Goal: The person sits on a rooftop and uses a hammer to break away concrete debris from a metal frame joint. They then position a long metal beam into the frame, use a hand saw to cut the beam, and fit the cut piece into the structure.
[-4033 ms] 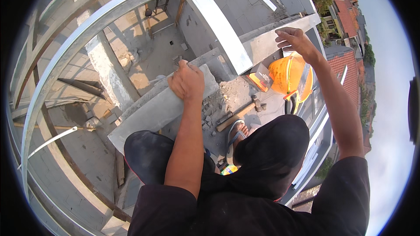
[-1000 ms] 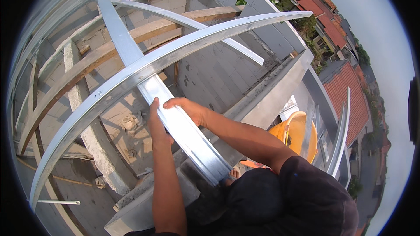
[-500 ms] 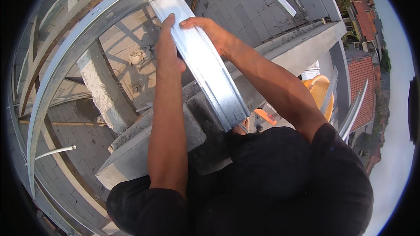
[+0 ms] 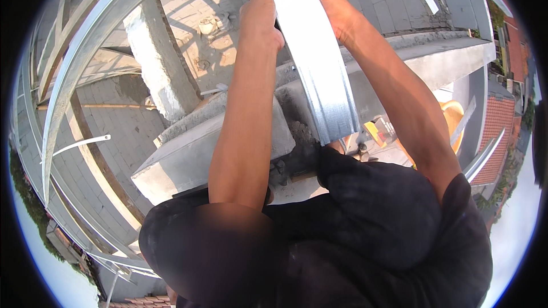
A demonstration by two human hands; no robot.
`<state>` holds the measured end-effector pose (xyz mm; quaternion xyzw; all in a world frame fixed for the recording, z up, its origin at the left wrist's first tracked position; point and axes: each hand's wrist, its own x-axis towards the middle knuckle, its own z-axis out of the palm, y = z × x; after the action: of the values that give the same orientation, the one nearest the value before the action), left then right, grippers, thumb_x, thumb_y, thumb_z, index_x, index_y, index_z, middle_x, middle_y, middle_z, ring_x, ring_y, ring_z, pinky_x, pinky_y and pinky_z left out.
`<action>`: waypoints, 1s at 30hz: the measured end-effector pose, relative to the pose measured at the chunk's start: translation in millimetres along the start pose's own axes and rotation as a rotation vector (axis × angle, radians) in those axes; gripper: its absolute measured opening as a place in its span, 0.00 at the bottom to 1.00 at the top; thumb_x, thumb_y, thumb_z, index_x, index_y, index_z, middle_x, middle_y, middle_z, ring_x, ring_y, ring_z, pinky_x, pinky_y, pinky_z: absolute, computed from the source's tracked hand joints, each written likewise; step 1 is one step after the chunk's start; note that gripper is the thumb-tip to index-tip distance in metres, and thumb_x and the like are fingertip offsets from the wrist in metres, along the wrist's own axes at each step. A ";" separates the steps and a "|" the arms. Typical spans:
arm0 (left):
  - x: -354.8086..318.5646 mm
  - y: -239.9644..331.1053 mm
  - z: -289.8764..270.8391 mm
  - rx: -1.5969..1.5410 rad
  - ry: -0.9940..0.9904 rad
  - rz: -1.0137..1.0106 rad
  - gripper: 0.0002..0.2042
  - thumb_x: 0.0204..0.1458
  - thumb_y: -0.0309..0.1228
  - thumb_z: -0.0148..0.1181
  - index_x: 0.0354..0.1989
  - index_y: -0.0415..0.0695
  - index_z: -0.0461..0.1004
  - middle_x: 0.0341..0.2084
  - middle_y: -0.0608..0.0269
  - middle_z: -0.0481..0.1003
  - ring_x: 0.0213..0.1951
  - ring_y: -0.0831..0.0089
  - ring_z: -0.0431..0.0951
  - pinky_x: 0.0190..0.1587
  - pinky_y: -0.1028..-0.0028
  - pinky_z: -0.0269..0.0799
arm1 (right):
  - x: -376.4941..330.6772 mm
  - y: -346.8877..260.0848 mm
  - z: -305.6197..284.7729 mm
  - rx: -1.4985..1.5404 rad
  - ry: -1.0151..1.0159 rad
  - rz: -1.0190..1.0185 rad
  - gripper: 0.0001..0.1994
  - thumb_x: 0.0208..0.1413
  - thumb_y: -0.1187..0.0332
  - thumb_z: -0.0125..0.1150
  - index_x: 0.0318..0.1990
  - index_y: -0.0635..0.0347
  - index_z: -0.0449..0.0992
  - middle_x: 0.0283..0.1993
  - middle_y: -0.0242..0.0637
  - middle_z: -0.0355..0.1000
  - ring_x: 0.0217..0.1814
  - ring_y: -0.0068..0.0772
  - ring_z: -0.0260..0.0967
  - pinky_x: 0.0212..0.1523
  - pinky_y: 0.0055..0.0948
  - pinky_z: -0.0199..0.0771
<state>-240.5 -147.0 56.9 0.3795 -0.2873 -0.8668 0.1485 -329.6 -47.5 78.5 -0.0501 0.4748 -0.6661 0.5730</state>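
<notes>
A shiny galvanized metal channel [image 4: 325, 74] runs from the top edge of the picture down toward my lap. Its near end is close to my dark-clothed knee. My left hand [image 4: 261, 14] grips the channel's left edge, thumb on the top face. On the opposite edge, my right hand [image 4: 334, 8] holds it the same way, thumb also on top. The fingers of both hands are mostly hidden under or beside the metal. The channel's far end lies out of view.
Below the channel runs a grey concrete beam [image 4: 217, 151] with a broken gap. A rough concrete post [image 4: 157, 57] rises at left. Curved-looking metal bars [image 4: 74, 74] and a thin white pipe [image 4: 85, 141] are farther left. A yellow-orange tub [image 4: 452, 115] stands at right.
My hands and the channel now appear higher and farther right in the picture, as the whole view has shifted. The metal bar crossing the channel's far end has left the view. Both grips stay the same.
</notes>
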 end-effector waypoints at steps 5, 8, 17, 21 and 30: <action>-3.5 4.8 -2.0 0.010 0.012 0.086 0.39 0.57 0.51 0.66 0.64 0.28 0.67 0.55 0.40 0.75 0.54 0.52 0.80 0.52 0.51 0.79 | 4.7 1.9 14.4 -0.027 0.038 -0.030 0.28 0.54 0.57 0.68 0.55 0.70 0.74 0.43 0.47 0.76 0.34 0.33 0.78 0.28 0.32 0.83; -11.5 16.2 -14.6 0.013 -0.070 0.006 0.39 0.57 0.53 0.64 0.66 0.31 0.65 0.55 0.41 0.74 0.56 0.53 0.78 0.55 0.50 0.78 | 8.7 13.3 10.1 -0.072 0.016 0.033 0.26 0.55 0.56 0.66 0.55 0.68 0.74 0.44 0.47 0.76 0.38 0.36 0.78 0.32 0.37 0.84; -9.5 14.8 -19.0 0.006 -0.095 0.076 0.37 0.60 0.52 0.62 0.67 0.34 0.64 0.56 0.44 0.74 0.59 0.54 0.76 0.59 0.57 0.75 | 10.1 11.7 22.3 -0.071 0.002 -0.005 0.30 0.53 0.55 0.67 0.56 0.72 0.73 0.42 0.47 0.75 0.36 0.33 0.79 0.29 0.31 0.86; 3.2 21.4 -25.5 0.158 -0.035 0.151 0.43 0.58 0.59 0.61 0.68 0.31 0.63 0.56 0.43 0.74 0.57 0.51 0.78 0.58 0.52 0.75 | 16.5 16.0 14.6 -0.104 -0.067 0.041 0.31 0.55 0.55 0.65 0.58 0.72 0.72 0.46 0.49 0.77 0.42 0.38 0.80 0.34 0.34 0.86; 16.3 51.7 -13.4 0.443 0.052 0.085 0.50 0.41 0.59 0.79 0.58 0.21 0.70 0.47 0.33 0.77 0.46 0.44 0.82 0.40 0.42 0.79 | 30.9 25.9 -10.2 0.203 -0.246 0.100 0.25 0.58 0.53 0.64 0.54 0.63 0.74 0.45 0.45 0.76 0.42 0.36 0.77 0.38 0.38 0.84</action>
<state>-239.4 -200.8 71.9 0.4127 -0.4823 -0.7654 0.1057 -327.8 -63.9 40.4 -0.0494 0.3334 -0.6701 0.6613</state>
